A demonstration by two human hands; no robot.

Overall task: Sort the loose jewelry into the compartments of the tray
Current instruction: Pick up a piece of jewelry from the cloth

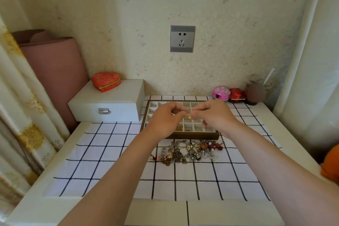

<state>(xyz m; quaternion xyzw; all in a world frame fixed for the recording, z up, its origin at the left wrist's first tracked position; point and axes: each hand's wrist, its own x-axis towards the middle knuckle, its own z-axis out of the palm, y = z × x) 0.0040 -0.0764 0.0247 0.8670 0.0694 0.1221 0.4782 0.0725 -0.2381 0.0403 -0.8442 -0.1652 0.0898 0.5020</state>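
A brown-rimmed tray [194, 135] with many small white compartments sits at the back of the checked cloth. Above it, my left hand [165, 119] and my right hand [212, 115] meet fingertip to fingertip, both pinching a small gold piece of jewelry [189, 116]. A pile of loose jewelry [190, 150], with chains, pearls and red beads, lies on the cloth just in front of the tray. A few gold pieces [180, 129] lie in the tray's front compartments. My hands hide much of the tray's middle.
A white latched box [106, 102] with a red heart-shaped case [106, 81] on top stands left of the tray. Pink [221, 92] and red [236, 94] tins and a dark jar stand at the back right. Curtains hang on both sides. An orange object [331, 163] sits at the right edge.
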